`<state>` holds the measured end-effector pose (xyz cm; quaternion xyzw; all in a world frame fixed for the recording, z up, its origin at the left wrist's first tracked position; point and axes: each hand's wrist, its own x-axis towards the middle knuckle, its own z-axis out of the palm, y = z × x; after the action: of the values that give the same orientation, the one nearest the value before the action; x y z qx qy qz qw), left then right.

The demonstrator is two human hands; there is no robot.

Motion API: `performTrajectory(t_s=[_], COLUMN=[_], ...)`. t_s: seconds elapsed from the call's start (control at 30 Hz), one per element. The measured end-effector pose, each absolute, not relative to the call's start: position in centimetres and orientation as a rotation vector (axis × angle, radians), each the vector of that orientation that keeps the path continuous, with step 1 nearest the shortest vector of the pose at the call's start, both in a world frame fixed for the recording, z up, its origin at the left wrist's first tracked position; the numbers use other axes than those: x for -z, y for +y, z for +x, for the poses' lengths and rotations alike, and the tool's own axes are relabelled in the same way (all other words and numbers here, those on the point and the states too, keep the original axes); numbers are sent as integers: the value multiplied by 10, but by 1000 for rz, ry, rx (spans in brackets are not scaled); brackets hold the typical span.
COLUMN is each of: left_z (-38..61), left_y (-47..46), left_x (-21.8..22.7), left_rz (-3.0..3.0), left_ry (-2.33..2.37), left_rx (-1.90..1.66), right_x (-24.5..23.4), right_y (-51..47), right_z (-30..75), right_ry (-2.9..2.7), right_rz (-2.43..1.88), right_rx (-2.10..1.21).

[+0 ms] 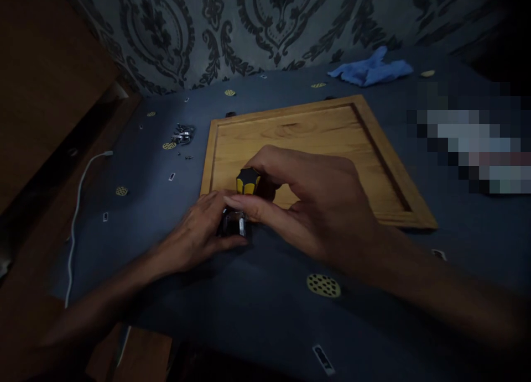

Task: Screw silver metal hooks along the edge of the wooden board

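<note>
Gripping yellow-black handle with right hand, left hand around shiny piece

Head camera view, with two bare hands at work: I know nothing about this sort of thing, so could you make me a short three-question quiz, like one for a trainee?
1. Which hand holds the yellow-and-black handle: A) left, B) right, C) neither?
2. True or false: the blue cloth lies beyond the wooden panel, not on it.
3. Fill in: a thin white ____ curves along the left side of the table.

Key: 1. B, the right hand. 2. True. 3. cable.
</note>
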<state>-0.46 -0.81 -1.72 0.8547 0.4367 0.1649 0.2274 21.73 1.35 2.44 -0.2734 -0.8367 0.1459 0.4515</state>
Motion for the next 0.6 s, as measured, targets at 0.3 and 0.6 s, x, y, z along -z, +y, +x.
performTrajectory(t_s=[0.3, 0.6], left_z=[-1, -3], left_y=[-9, -9], left_x=[10, 10], left_rz=[2272, 2260], left_ry=[1238, 1242], left_rx=[-436, -414], right_x=[-32, -38], right_y=[19, 18], right_z=[224, 226], right_ry=[-2168, -2075], right_rz=[-595, -765], right_rx=[-545, -435])
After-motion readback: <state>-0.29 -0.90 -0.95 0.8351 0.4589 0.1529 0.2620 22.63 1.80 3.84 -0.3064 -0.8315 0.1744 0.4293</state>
